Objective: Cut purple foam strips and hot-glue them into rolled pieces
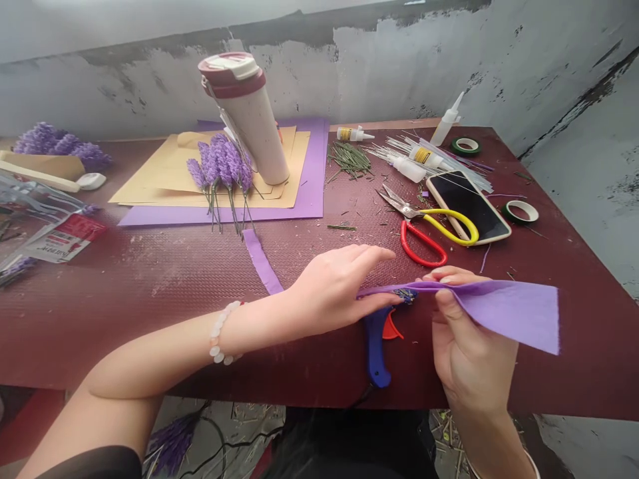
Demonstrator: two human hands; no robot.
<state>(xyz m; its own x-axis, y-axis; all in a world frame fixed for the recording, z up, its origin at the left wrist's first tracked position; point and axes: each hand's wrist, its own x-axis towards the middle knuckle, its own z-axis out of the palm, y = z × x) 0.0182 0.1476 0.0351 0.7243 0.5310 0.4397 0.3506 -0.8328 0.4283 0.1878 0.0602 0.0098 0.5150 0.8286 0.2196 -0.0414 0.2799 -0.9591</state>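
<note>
A long purple strip [519, 309], cloth or crepe paper, runs between my hands. My right hand [472, 346] pinches it between thumb and fingers, where it is folded narrow; its wide end sticks out flat to the right. The strip also passes through my left hand [339, 286], lying along the thumb, with the index finger stretched out above. Its other end trails on the table beyond my left wrist. Below the strip lies a blue glue gun [377, 349] with a red trigger, partly hidden by my left hand.
Scissors [407, 211] rest against a phone [469, 203]. Behind them are green stems [349, 158], glue bottles [444, 121] and tape rolls [520, 211]. A tumbler [254, 130] stands on paper sheets [154, 176] beside purple flowers [222, 163]. Plastic packaging [64, 239] lies left.
</note>
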